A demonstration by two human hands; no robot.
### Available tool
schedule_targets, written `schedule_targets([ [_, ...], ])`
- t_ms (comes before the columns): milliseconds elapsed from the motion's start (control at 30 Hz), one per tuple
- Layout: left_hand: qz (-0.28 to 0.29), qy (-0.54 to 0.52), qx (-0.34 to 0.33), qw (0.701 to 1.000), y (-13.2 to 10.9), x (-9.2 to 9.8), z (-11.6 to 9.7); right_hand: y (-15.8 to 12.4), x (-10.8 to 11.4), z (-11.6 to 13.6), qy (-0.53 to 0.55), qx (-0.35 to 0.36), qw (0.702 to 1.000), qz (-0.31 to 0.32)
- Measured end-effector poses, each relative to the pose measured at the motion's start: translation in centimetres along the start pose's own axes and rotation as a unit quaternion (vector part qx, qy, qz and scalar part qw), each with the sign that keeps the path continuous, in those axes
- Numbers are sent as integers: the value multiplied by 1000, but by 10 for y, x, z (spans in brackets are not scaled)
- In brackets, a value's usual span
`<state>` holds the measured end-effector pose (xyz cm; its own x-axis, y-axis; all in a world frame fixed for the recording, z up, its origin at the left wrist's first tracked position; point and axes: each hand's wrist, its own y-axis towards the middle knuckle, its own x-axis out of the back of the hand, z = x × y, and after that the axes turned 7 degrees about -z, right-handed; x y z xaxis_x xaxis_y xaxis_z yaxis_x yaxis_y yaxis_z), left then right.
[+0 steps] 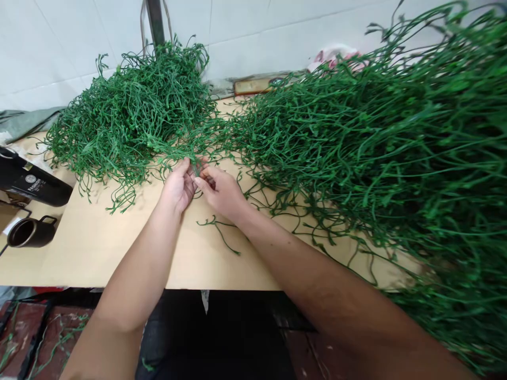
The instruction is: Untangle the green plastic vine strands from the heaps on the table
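My left hand (180,186) and my right hand (222,192) meet over the table, both closed on a small bunch of green artificial plant stems (196,166). The bunch's branched ends point away from me; its lower ends are hidden by my fingers. Behind and to the left rises a tangled heap of similar stems (130,111). To the right lies a much larger pile of stems (356,142), spilling over the table's front edge. A few loose stems (222,232) rest just below my right hand.
On the left of the tan tabletop (95,243) are a black cylindrical container (37,182) with white lettering and a dark mug (34,232). A brownish box-like item (253,86) lies by the tiled wall. A dark post (155,21) stands behind the left heap.
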<state>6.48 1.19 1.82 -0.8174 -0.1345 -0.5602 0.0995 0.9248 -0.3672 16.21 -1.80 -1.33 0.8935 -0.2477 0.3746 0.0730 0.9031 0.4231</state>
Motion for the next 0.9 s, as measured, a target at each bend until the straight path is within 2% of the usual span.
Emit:
schedule_targets([
  [133, -28, 7, 13, 1000, 2, 3, -3, 0, 7, 5, -40, 25, 999, -25],
  [300, -49, -1, 23, 999, 3, 4, -2, -2, 20, 13, -146, 75, 980, -110],
  [500, -54, -8, 22, 998, -1, 1, -4, -4, 25, 15, -137, 143, 966, -166],
  [667, -86, -21, 11, 996, 0, 1, -3, -4, 25, 17, -122, 156, 968, -151],
  [800, -135, -20, -21, 990, 7, 2, 1, -9, 24, 20, -130, 200, 968, -84],
  [900, -117, 9, -27, 993, 14, 7, 0, -17, 23, 31, -129, 246, 960, -43],
])
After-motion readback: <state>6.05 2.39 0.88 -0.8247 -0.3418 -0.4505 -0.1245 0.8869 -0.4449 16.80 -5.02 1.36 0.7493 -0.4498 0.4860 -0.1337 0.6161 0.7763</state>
